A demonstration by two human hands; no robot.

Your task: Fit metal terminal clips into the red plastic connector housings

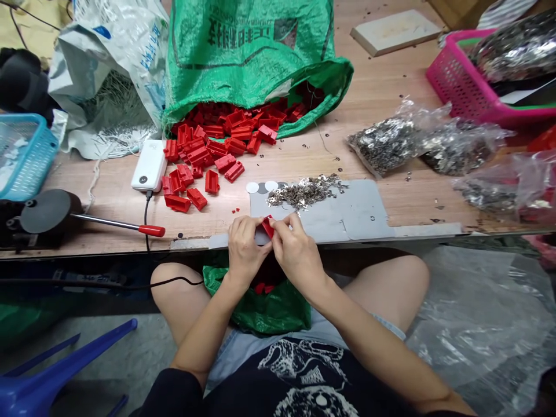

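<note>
My left hand (244, 248) and right hand (297, 250) both pinch this red piece (268, 226), kinda slanted, nearside-left of the metal pile (304, 194).

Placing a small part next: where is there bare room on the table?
Mostly bare: the grey mat right of the metal pile, and the wood between the green sack, pale board and clear bags. Crowded: the sack's mouth, spilling red parts, and the mat's near left corner, where the left hand and right hand hold a red piece.
</note>
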